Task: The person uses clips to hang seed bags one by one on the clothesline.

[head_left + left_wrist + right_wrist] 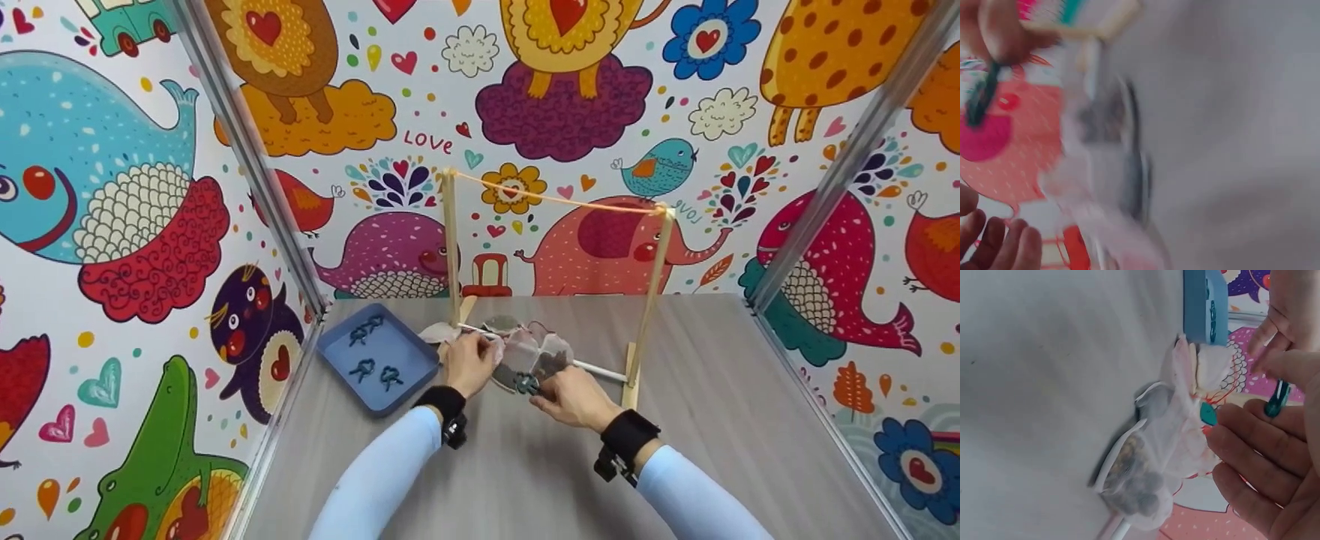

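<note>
My right hand (577,394) pinches a dark green clip (1278,399) between thumb and forefinger, the other fingers lying extended in the right wrist view. Below the hands, sheer whitish pouches (529,349) lie in a heap on the table, with dark and tan contents showing through a mesh pouch (1134,472) and thin red cords on the heap. My left hand (472,364) hovers over the left part of this heap, its fingers (1002,244) loosely bent around nothing visible in the left wrist view. That view is blurred.
A blue tray (379,401) with several dark green clips stands left of my left hand. Behind the pouches rise two wooden posts (651,300) joined on top by an orange string (559,199). A white rod (600,370) runs low between them. Patterned walls enclose the table.
</note>
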{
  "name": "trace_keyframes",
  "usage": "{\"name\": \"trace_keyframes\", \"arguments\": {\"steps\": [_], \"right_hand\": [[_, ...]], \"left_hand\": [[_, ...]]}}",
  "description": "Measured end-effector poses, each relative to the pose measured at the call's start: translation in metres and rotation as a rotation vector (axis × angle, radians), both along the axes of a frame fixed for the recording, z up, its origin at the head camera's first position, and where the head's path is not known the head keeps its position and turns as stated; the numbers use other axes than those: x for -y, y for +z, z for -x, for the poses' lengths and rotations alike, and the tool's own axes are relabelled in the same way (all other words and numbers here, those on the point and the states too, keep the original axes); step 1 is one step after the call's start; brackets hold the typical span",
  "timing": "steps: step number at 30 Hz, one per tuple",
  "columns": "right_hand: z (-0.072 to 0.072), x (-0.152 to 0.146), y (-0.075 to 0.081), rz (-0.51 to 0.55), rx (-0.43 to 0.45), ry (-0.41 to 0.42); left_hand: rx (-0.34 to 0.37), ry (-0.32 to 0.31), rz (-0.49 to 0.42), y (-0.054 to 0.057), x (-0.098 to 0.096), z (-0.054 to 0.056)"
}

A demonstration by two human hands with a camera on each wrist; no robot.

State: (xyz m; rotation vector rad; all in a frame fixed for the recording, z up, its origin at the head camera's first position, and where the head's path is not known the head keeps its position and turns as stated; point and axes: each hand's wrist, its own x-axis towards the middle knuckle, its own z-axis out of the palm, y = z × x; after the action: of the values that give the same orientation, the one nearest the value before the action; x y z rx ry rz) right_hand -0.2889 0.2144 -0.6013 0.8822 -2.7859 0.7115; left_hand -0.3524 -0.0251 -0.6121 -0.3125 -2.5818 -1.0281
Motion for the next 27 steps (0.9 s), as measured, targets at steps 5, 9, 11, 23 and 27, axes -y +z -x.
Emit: {"name": "trace_keyframes", "arguments": {"steps": [5,9,11,23,27], "right_hand": [[-0.004,-0.018,-0.004,-0.015,-0.027,0.019],[-0.009,-0.028,-0.008,-0.024,-0.072,0.033],[-0.011,-0.031,-0.009,-0.027,-0.088,0.03],[-0.008,-0.026,-0.005,-0.08,-0.034,0.036],[-0.003,-0.027,-0.002,-0.1,-0.064,0.035]], "left_hand": [[-0.085,0.128,0.335,-0.017,0.022,0.043],[0.023,0.238,0.475,-0.028,0.037,0.063],[0.058,0.258,0.519,-0.033,0.042,0.066],[-0.035,0.188,0.557,-0.031,0.05,0.07],[0.014,0.109,0.502,0.006,0.053,0.081]]}}
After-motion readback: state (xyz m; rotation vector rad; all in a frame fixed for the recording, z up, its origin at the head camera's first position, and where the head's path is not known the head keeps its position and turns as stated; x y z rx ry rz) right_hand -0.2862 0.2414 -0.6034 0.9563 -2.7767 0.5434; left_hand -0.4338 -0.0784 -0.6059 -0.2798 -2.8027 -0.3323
